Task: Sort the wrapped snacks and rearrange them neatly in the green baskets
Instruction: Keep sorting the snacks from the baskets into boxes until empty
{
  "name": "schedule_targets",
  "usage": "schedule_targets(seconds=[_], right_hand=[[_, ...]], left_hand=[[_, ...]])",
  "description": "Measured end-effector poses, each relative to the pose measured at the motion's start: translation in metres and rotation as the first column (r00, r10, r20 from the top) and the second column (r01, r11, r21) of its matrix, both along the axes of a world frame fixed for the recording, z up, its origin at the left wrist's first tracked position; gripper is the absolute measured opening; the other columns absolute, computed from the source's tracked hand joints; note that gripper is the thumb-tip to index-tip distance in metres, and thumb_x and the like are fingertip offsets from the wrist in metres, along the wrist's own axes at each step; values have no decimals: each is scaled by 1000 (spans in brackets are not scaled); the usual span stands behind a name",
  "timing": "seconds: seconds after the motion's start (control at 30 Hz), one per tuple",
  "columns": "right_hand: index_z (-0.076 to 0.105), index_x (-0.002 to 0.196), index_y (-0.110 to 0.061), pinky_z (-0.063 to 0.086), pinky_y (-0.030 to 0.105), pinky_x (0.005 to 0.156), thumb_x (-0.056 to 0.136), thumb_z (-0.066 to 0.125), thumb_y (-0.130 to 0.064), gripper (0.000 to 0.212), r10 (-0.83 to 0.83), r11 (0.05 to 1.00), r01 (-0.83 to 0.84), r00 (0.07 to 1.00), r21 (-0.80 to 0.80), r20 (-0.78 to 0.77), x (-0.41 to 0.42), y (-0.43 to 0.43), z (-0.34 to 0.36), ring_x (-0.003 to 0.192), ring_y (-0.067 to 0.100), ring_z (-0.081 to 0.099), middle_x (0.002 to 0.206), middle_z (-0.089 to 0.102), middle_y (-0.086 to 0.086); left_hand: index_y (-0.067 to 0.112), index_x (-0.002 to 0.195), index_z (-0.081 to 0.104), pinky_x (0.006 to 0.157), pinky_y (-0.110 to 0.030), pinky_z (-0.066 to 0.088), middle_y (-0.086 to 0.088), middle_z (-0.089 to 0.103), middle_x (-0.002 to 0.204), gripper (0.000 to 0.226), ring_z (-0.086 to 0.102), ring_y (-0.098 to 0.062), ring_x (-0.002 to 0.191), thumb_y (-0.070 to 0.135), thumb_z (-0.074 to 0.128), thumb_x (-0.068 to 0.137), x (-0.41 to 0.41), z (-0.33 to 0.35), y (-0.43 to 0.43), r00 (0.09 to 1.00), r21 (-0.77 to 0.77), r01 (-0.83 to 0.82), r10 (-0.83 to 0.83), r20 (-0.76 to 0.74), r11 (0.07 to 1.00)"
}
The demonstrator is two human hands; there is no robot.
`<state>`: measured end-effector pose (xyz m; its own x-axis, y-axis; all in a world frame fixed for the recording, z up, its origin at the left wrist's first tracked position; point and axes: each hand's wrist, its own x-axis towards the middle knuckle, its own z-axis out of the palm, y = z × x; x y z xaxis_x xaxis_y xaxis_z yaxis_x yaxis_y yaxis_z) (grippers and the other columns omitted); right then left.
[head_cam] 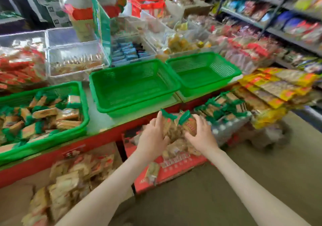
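Note:
Both my hands hold a bunch of wrapped snacks [176,126], brown packs with green ends, just below the red counter's front edge. My left hand [153,135] grips the bunch from the left, and my right hand [202,135] grips it from the right. Two green baskets stand bare on the counter: the middle basket [134,86] right above my hands, and the right basket [203,72] behind it. A third green basket [43,114] at the left is filled with the same green-ended snacks. The picture is blurred.
A red carton [170,170] with loose snacks sits on the floor under my hands. More green-ended packs [224,107] lie on a stack to the right. Clear plastic bins [75,58] stand behind the baskets. Shelves [278,16] of snacks run along the right. A cardboard box [69,182] of packs stands lower left.

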<state>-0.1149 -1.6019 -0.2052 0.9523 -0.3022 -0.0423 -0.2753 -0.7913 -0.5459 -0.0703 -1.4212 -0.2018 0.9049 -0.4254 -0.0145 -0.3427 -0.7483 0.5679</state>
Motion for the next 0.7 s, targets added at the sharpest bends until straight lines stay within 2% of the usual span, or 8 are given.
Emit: schedule_targets(seconds=[0.17,0.3,0.43,0.47,0.53,0.57,0.6,0.7], right_hand=[[28,145,-9,30,35,106,92,61,-31,67,-274,960,274,962,63,-15,-8,-109,-9,135,26,26,145,30,13],[30,143,-10,35,38,105,91,62,-32,65,-335,932,338,941,129,-45,13,-175,-25,132,28,33,144,34,13],[32,138,-15,47,36,91,90,63,-31,59,-372,882,394,919,259,-130,52,-241,-39,115,24,46,136,39,10],[31,138,-18,47,36,89,91,62,-30,57,-385,843,423,906,331,-176,63,-259,-43,113,23,47,135,39,9],[31,138,-22,45,35,84,93,59,-27,53,-424,695,510,860,506,-284,83,-291,-47,110,23,47,135,40,7],[31,138,-21,43,34,83,94,58,-27,52,-434,650,528,848,547,-302,93,-306,-49,109,22,47,135,40,7],[31,137,-20,41,33,82,95,58,-26,51,-422,663,516,856,543,-297,103,-320,-51,109,22,47,134,40,7],[32,131,-17,42,30,81,93,60,-19,48,-347,827,414,908,380,-235,131,-353,-59,110,21,45,132,37,9]], left_hand=[[14,154,0,95,-34,42,-7,34,149,87,41,-26,130,30,58,91,12,-8,-92,997,42,67,-65,-53,997],[11,154,4,98,-34,42,-7,32,152,83,41,-25,132,28,57,91,37,-24,-149,996,59,60,-56,-68,996],[10,154,7,97,-34,42,-7,33,151,81,41,-25,131,28,56,91,82,-36,-221,995,29,70,-67,-78,997],[10,154,8,95,-35,43,-8,35,148,81,43,-26,129,29,56,91,94,-39,-241,995,28,70,-68,-76,997],[10,152,9,90,-36,46,-10,40,142,81,47,-27,123,31,57,91,116,-44,-278,993,49,82,-77,-86,995],[9,152,11,88,-36,46,-10,43,140,80,49,-28,120,31,57,90,126,-48,-295,992,62,92,-86,-88,994],[9,151,13,88,-37,46,-10,44,138,79,50,-28,118,31,58,90,135,-52,-312,991,78,107,-100,-84,991],[9,150,17,90,-36,42,-10,47,135,75,51,-29,116,31,57,89,156,-63,-355,988,161,145,-135,-70,976]])
